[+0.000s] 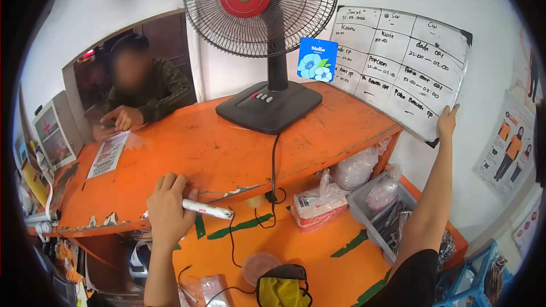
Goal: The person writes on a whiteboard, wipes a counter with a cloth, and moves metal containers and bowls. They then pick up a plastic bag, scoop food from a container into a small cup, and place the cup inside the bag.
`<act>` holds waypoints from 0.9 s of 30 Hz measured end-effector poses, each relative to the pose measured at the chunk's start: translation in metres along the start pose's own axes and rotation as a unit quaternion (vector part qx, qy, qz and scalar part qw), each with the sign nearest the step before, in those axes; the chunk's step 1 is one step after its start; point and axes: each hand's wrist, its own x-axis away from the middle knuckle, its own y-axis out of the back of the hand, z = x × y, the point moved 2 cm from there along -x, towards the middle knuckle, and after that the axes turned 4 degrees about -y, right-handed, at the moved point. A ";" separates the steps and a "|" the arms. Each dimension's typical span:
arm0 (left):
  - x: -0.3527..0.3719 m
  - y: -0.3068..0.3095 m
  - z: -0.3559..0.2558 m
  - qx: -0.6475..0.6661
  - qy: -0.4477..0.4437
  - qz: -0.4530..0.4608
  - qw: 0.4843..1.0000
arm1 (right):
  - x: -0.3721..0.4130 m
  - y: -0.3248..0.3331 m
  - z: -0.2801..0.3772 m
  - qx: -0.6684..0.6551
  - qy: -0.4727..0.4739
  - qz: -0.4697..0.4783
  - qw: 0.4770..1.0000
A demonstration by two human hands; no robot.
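A white marker (207, 209) is held between the thumb and fingers of my left hand (169, 206), which is at the front edge of the orange counter (187, 148). My right hand (447, 121) reaches up and grips the lower right edge of a whiteboard (392, 62). Handwritten words and times fill a grid on the board, which leans tilted against the wall behind the counter. A blue card with flowers (317, 59) covers part of the board's left side.
A black fan (267, 105) stands on the counter. Beyond it, a person (139, 79) leans at an opening beside a printed sheet (108, 154). Below are a grey bin (364, 211), a bagged red-and-white box (319, 207), a round lid (260, 267) and a yellow-black pouch (283, 289). Cables hang down.
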 end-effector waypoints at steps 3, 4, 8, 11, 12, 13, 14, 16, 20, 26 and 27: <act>0.000 0.001 0.004 -0.018 -0.011 0.018 1.000 | 0.015 0.025 0.022 0.192 -0.055 0.007 0.980; 0.002 0.003 0.005 -0.023 -0.007 0.029 0.999 | 0.021 0.030 0.033 0.171 -0.059 -0.059 0.982; -0.006 -0.002 0.015 -0.018 -0.007 0.026 0.999 | 0.043 0.006 0.102 0.065 0.161 -0.133 0.976; -0.004 0.027 0.016 0.046 -0.008 0.028 0.999 | 0.139 0.021 0.212 -0.140 0.280 0.101 0.944; -0.021 -0.012 0.024 0.114 -0.020 0.036 0.993 | 0.199 0.002 0.231 -0.181 0.283 0.210 0.918; -0.008 -0.003 0.026 0.117 -0.006 0.048 0.992 | 0.260 0.039 0.259 -0.243 0.279 0.285 0.884; 0.002 0.009 0.029 0.286 0.027 0.016 0.958 | 0.306 0.069 0.268 -0.213 0.305 0.363 0.854; 0.020 0.045 0.028 0.435 0.090 0.021 0.896 | 0.395 0.130 0.282 -0.209 0.322 0.513 0.768; 0.140 0.054 0.026 0.446 0.163 0.130 0.871 | 0.517 0.215 0.275 -0.263 0.161 0.737 0.601; 0.323 0.070 0.011 0.552 0.597 0.278 0.511 | 0.616 0.279 0.184 -0.062 0.031 0.744 0.665; 0.349 0.072 0.006 0.577 0.613 0.259 0.473 | 0.622 0.282 0.174 -0.056 0.032 0.743 0.666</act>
